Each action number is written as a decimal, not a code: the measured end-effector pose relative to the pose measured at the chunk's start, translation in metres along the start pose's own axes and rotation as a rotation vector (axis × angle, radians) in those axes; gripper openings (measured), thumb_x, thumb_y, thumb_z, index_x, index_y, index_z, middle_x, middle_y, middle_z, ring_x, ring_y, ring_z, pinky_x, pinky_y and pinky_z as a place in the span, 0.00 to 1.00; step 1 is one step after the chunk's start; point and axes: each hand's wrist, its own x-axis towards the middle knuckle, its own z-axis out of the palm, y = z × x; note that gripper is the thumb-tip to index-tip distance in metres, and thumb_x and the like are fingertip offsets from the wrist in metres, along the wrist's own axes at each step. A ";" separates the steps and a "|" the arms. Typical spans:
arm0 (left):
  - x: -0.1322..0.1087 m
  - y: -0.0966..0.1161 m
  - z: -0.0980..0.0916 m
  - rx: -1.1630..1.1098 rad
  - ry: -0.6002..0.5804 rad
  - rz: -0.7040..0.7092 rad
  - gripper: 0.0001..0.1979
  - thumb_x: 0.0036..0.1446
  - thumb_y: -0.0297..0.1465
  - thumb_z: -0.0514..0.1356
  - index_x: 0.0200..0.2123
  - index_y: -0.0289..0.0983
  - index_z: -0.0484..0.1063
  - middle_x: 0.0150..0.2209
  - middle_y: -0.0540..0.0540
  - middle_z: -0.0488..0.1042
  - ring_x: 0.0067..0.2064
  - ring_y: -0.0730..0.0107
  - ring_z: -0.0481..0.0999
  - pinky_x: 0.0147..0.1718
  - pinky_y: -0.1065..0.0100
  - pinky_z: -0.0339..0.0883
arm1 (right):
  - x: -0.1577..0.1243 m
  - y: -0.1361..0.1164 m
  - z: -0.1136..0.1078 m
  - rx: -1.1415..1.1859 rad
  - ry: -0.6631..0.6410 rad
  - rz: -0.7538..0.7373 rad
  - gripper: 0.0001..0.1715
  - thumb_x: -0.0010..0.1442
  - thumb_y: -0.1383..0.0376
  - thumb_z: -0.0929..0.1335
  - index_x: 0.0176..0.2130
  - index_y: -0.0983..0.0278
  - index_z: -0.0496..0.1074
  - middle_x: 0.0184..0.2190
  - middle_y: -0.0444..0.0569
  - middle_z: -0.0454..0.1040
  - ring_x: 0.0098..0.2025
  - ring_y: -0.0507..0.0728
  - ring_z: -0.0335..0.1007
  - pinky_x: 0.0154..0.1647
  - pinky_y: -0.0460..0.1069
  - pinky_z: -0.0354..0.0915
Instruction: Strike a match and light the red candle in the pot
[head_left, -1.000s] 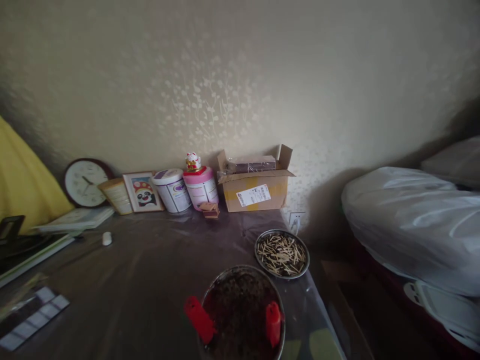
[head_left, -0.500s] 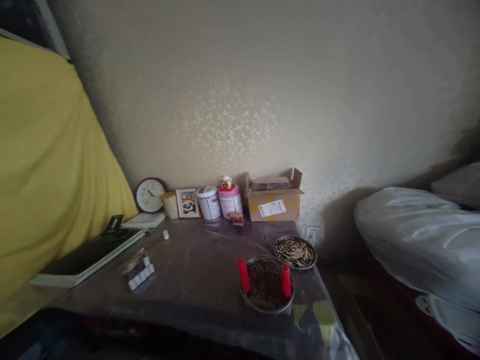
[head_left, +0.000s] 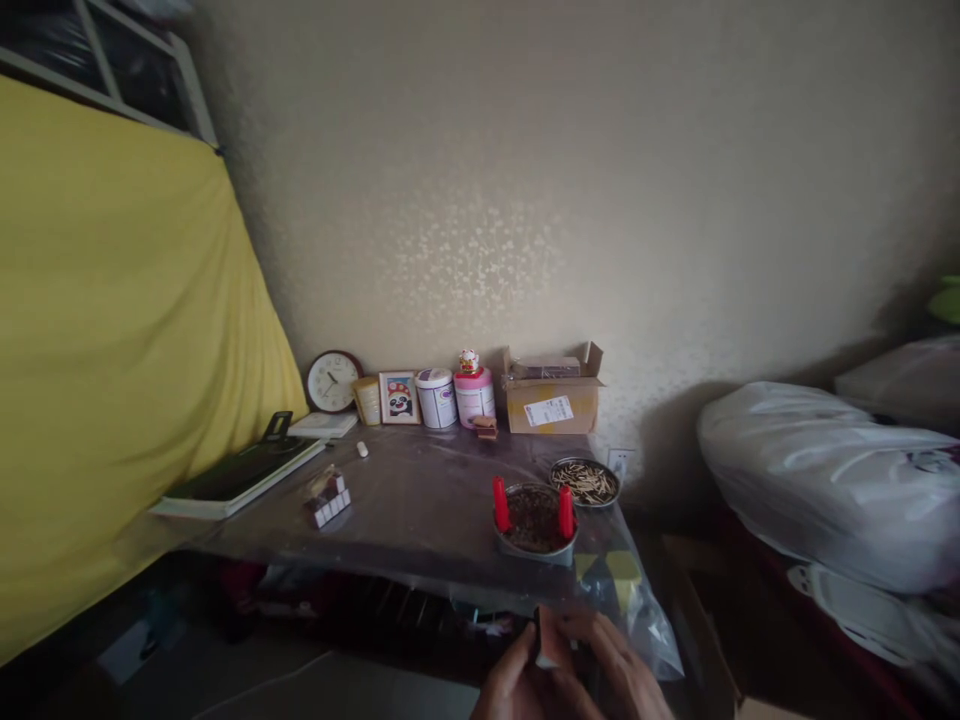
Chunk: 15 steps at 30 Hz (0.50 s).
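A small matchbox (head_left: pixel 550 637), with a dark side and a pale end, is at the bottom of the view, just in front of the table's near edge. My left hand (head_left: pixel 510 683) grips it from the left, the thumb along its dark side. My right hand (head_left: pixel 611 662) closes on it from the right with bent fingers. Beyond the hands stands a round tin (head_left: pixel 534 525) of dark grainy material with two red candles (head_left: pixel 501 503) upright in it. Behind that lies a round dish (head_left: pixel 585 482) full of loose matchsticks.
Several matchboxes (head_left: pixel 330 502) are stacked on the plastic-covered table (head_left: pixel 427 490) at left, near a black-topped board (head_left: pixel 247 470). Along the wall stand a clock (head_left: pixel 332 382), a panda picture (head_left: pixel 400 398), two canisters (head_left: pixel 437 398) and a cardboard box (head_left: pixel 555 405). White bags (head_left: pixel 817 480) are at right.
Both my hands have come into view at the bottom with the matchbox. The camera view has shifted, so the table and its things appear slightly farther off.
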 end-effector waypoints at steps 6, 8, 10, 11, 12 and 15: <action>0.000 -0.004 -0.007 -0.120 -0.032 0.023 0.12 0.57 0.33 0.57 0.38 0.31 0.76 0.33 0.43 0.80 0.32 0.71 0.77 0.33 0.73 0.65 | -0.002 0.002 0.004 -0.016 -0.017 -0.032 0.12 0.60 0.64 0.64 0.46 0.59 0.65 0.46 0.51 0.72 0.48 0.56 0.71 0.46 0.48 0.70; -0.002 -0.005 -0.005 -0.082 -0.024 0.064 0.12 0.58 0.33 0.57 0.40 0.32 0.75 0.34 0.43 0.80 0.33 0.70 0.77 0.33 0.72 0.65 | -0.004 0.003 0.005 -0.016 -0.007 -0.047 0.13 0.60 0.65 0.64 0.47 0.59 0.64 0.46 0.51 0.72 0.48 0.56 0.71 0.47 0.48 0.70; -0.004 -0.006 -0.003 -0.055 -0.038 0.100 0.12 0.58 0.33 0.56 0.41 0.33 0.75 0.35 0.43 0.80 0.34 0.70 0.77 0.33 0.71 0.65 | -0.005 0.001 0.005 -0.015 -0.005 -0.046 0.14 0.60 0.66 0.64 0.47 0.59 0.64 0.46 0.51 0.71 0.48 0.56 0.71 0.48 0.49 0.69; -0.006 -0.006 -0.003 -0.044 -0.043 0.110 0.12 0.58 0.33 0.56 0.41 0.33 0.74 0.35 0.43 0.79 0.34 0.70 0.76 0.33 0.71 0.65 | -0.005 0.000 0.005 -0.011 -0.006 -0.041 0.14 0.59 0.67 0.64 0.47 0.59 0.64 0.46 0.51 0.71 0.48 0.56 0.70 0.48 0.50 0.69; -0.006 -0.006 -0.002 -0.037 -0.041 0.122 0.12 0.58 0.32 0.57 0.41 0.33 0.74 0.35 0.43 0.79 0.34 0.70 0.76 0.33 0.71 0.65 | -0.005 -0.002 0.005 -0.003 -0.008 -0.038 0.14 0.59 0.68 0.64 0.46 0.59 0.64 0.46 0.51 0.71 0.48 0.56 0.70 0.48 0.50 0.69; -0.008 -0.006 -0.004 -0.028 -0.018 0.148 0.11 0.58 0.32 0.57 0.41 0.34 0.74 0.35 0.45 0.78 0.33 0.71 0.75 0.34 0.70 0.65 | -0.004 -0.007 0.005 0.018 -0.001 -0.042 0.14 0.58 0.70 0.64 0.46 0.60 0.64 0.46 0.51 0.70 0.47 0.56 0.70 0.48 0.50 0.69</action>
